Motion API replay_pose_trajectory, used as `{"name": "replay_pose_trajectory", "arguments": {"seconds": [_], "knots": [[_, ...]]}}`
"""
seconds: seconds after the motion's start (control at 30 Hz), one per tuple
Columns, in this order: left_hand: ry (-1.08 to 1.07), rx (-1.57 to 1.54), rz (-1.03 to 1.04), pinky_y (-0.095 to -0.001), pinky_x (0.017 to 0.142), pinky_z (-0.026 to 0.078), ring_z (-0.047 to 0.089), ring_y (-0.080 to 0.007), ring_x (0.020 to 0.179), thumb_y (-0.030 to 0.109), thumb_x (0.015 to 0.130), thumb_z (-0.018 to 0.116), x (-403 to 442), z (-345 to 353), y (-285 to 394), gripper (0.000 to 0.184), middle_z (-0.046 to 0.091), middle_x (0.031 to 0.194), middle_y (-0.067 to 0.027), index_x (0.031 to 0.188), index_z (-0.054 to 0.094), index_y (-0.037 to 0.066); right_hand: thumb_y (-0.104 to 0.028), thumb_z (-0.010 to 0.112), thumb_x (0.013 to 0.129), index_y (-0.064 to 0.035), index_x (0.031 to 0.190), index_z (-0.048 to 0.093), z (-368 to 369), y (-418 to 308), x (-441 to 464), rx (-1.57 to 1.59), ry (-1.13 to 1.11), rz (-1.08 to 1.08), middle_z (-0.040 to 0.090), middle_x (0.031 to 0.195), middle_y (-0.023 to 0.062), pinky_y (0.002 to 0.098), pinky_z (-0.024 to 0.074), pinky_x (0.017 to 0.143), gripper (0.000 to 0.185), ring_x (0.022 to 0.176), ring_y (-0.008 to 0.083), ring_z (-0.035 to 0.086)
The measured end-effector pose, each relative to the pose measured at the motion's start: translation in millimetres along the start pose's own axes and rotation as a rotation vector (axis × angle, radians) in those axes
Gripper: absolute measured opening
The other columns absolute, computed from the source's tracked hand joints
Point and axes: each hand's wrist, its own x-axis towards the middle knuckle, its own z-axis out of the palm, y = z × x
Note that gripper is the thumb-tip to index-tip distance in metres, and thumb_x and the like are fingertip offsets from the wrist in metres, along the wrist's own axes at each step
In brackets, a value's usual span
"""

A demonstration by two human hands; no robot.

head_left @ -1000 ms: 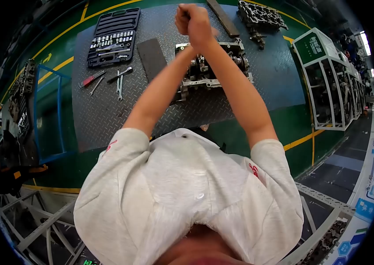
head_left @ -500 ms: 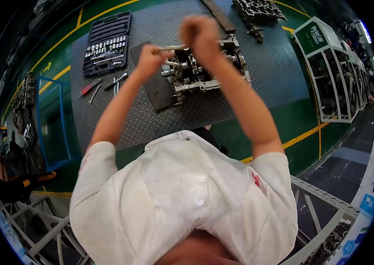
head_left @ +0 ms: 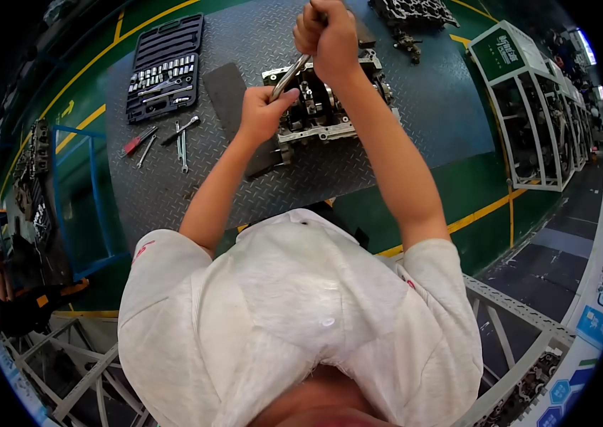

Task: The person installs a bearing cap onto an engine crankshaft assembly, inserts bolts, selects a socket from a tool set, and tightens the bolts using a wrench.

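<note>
A shiny metal bar tool (head_left: 289,77) slants between my two hands above the left part of an engine block (head_left: 319,107). My left hand (head_left: 264,112) is closed round its lower end. Higher up, my right hand (head_left: 327,39) is closed in a fist on the upper part of the tool. The engine block lies on the patterned metal table (head_left: 166,192), partly covered by my right forearm. Beside the block, a dark flat plate (head_left: 224,96) reaches under my left forearm.
An open socket set case (head_left: 163,71) lies at the back left, with wrenches (head_left: 183,146) and a red-handled tool (head_left: 138,141) nearer. A cylinder head (head_left: 415,13) sits at the back right. Beyond the table stands a white-framed cage (head_left: 529,107). Another person (head_left: 20,302) is at the far left.
My hands were together above the block, then moved apart with the tool showing between them. Since then my left hand has moved right and down, and my right hand slightly up.
</note>
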Motion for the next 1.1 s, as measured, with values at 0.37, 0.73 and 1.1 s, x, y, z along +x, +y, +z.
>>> {"name": "replay_pose_trajectory", "arguments": {"seconds": [0.37,0.73,1.1], "knots": [[0.732,0.129,0.432,-0.0287,0.047,0.018,0.027,-0.0039,0.056,0.008,0.090,0.064,21,33,6,0.043,0.031,0.054,0.0054,0.056,0.038,0.003,-0.025,0.040,0.096,-0.0082,0.057,0.032,35,-5,-24,-0.193,0.216,-0.156,0.029,0.049,-0.0001,0.0290,0.0220,0.042,0.043,0.042,0.0105,0.026],[0.539,0.191,0.301,-0.0343,0.050,0.035,0.035,-0.0132,0.054,0.024,0.088,0.062,66,-24,-7,0.036,0.042,0.053,-0.0129,0.064,0.054,-0.002,-0.028,0.044,0.096,-0.0096,0.059,0.036,54,15,-24,-0.531,0.096,-0.287,0.034,0.053,-0.0001,0.0286,0.0249,0.046,0.042,0.046,0.0104,0.031],[0.402,0.028,0.310,-0.0283,0.049,0.035,0.041,-0.0099,0.052,0.022,0.087,0.066,47,-43,-3,0.032,0.053,0.055,-0.0008,0.065,0.062,-0.001,-0.031,0.049,0.095,-0.0105,0.060,0.036,85,12,-25,-0.235,0.084,-0.120,0.030,0.053,-0.0021,0.0282,0.0237,0.046,0.043,0.046,0.0093,0.029]]}}
